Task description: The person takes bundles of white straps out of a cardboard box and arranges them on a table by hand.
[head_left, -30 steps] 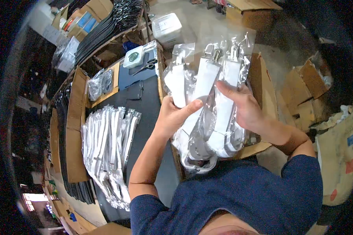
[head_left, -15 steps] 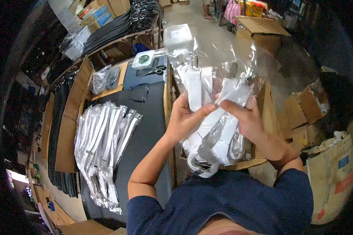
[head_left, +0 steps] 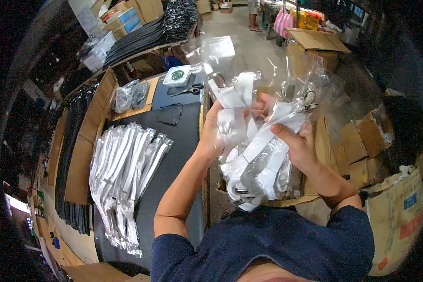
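While left hand (head_left: 211, 131) and right hand (head_left: 299, 146) grip several bagged white straps (head_left: 257, 142), one scissors (head_left: 190, 90), one tub (head_left: 177, 77) on table (head_left: 183, 145).

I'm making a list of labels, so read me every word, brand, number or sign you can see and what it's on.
Nothing is legible enough to quote.
Sack: blue and red printing, too blurred to read.
Far boxes: any print is too small to read.
Held straps: no readable lettering.
Strap pile: none readable either.
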The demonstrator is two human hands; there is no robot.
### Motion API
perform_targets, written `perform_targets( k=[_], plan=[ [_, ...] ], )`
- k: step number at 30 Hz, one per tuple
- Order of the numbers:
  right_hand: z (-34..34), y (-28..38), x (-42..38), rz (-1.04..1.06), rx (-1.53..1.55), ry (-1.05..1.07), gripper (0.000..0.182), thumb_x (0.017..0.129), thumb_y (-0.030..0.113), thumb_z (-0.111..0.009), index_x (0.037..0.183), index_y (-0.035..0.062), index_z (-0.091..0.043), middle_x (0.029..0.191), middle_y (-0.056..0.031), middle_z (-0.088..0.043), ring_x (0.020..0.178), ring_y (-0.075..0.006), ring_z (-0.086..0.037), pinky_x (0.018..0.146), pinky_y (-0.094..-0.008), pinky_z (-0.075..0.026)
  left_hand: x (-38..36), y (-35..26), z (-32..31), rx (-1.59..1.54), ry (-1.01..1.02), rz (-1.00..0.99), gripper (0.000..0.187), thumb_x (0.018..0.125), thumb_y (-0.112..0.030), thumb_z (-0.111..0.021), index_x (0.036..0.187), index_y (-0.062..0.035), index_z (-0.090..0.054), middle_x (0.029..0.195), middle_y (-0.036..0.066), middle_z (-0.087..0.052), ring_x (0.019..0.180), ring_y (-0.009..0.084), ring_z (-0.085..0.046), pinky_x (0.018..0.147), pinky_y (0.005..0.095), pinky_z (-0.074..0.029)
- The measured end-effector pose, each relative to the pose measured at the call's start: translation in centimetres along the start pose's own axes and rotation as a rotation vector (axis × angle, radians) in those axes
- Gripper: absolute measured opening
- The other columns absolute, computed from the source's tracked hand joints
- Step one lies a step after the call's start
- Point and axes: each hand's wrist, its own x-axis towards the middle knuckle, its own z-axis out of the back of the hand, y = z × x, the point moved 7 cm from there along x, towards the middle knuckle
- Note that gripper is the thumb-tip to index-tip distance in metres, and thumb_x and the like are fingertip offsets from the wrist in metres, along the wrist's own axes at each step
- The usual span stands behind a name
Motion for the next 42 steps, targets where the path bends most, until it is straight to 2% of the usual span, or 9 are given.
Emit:
perform_targets(
  k=[7,9,15,23,31,34,36,39,42],
  plan=[
    [-1.4,2.0,0.6,0.182,-0.253,0.085,0.018,0.077,0.011,-0.070,0.090,-0.0002,-0.065,0.080,-0.0049,-0.067,0.072,-0.0108,-0.060,0.066,-0.0257,-0.046,-0.1,-1.3,-1.4,-0.079,0.075,-0.089,0.036,0.084,-0.014,-0.065,0.116,-0.0043,-0.050,0.099,0.004,-0.061,0.086,0.0091,-0.058,0.075,0.0233,-0.047],
    [-1.6,1.8,0.9,0.187,-0.172,0.051,0.019,0.076,0.014,-0.071,0.088,0.0001,-0.065,0.078,-0.0048,-0.067,0.070,-0.0105,-0.060,0.065,-0.0259,-0.046,0.1,-0.8,-0.6,0.077,-0.092,0.068,0.029,0.084,-0.019,-0.066,0.106,-0.0037,-0.055,0.093,0.003,-0.061,0.080,0.0094,-0.058,0.069,0.0233,-0.046],
    [-1.8,1.1,1.9,0.097,-0.203,0.099,0.023,0.078,0.018,-0.071,0.093,0.0018,-0.066,0.079,-0.0034,-0.066,0.071,-0.0097,-0.059,0.064,-0.0251,-0.046,0.2,-2.3,-1.6,-0.100,-0.053,0.182,0.031,0.083,-0.032,-0.066,0.096,-0.0054,-0.060,0.083,0.001,-0.060,0.071,0.0092,-0.056,0.059,0.0250,-0.046],
    [-2.2,-0.7,4.2,-0.062,-0.048,0.070,0.029,0.081,0.027,-0.068,0.097,0.0029,-0.066,0.084,-0.0029,-0.067,0.074,-0.0085,-0.059,0.068,-0.0240,-0.046,2.4,-0.2,-0.9,-0.121,0.089,0.507,0.052,0.088,-0.046,-0.052,0.121,-0.0053,-0.048,0.111,0.008,-0.058,0.095,0.0187,-0.059,0.081,0.0327,-0.049],
    [-1.8,-1.4,7.0,-0.072,-0.163,0.078,0.034,0.081,0.035,-0.067,0.094,0.0044,-0.067,0.081,-0.0020,-0.066,0.072,-0.0083,-0.059,0.067,-0.0241,-0.046,2.8,-1.0,-2.0,-0.063,0.219,0.442,0.075,0.083,-0.061,-0.048,0.131,-0.0039,-0.039,0.123,0.011,-0.052,0.110,0.0198,-0.053,0.093,0.0346,-0.044],
    [-1.8,-1.6,7.9,-0.160,-0.085,0.112,0.037,0.081,0.036,-0.067,0.094,0.0024,-0.067,0.082,-0.0033,-0.066,0.072,-0.0087,-0.059,0.064,-0.0232,-0.045,3.1,-0.3,-1.5,0.015,0.356,0.238,0.073,0.082,-0.050,-0.059,0.133,-0.0031,-0.036,0.125,0.011,-0.049,0.112,0.0194,-0.051,0.094,0.0340,-0.043],
    [-2.1,-1.7,8.3,-0.198,-0.092,0.156,0.039,0.081,0.037,-0.066,0.095,0.0007,-0.066,0.084,-0.0042,-0.065,0.071,-0.0088,-0.059,0.063,-0.0229,-0.046,3.3,0.2,-1.4,0.001,0.329,0.262,0.057,0.081,-0.029,-0.068,0.125,-0.0004,-0.044,0.116,0.012,-0.055,0.104,0.0184,-0.055,0.090,0.0317,-0.045],
    [-2.7,-1.6,8.8,-0.253,-0.103,0.264,0.041,0.082,0.036,-0.064,0.101,-0.0002,-0.063,0.090,-0.0047,-0.064,0.075,-0.0095,-0.059,0.064,-0.0233,-0.048,3.9,0.5,-2.3,0.057,0.199,0.192,0.025,0.078,-0.008,-0.068,0.098,0.0027,-0.060,0.089,0.008,-0.064,0.077,0.0141,-0.062,0.068,0.0268,-0.052],
    [-3.6,0.0,9.2,-0.204,-0.074,0.393,0.044,0.085,0.033,-0.062,0.114,0.0002,-0.056,0.101,-0.0046,-0.062,0.084,-0.0080,-0.059,0.063,-0.0224,-0.049,4.2,-0.4,-2.5,0.128,0.202,0.207,0.038,0.079,-0.010,-0.068,0.113,-0.0011,-0.052,0.101,0.008,-0.061,0.087,0.0178,-0.061,0.077,0.0317,-0.051]
  ],
)
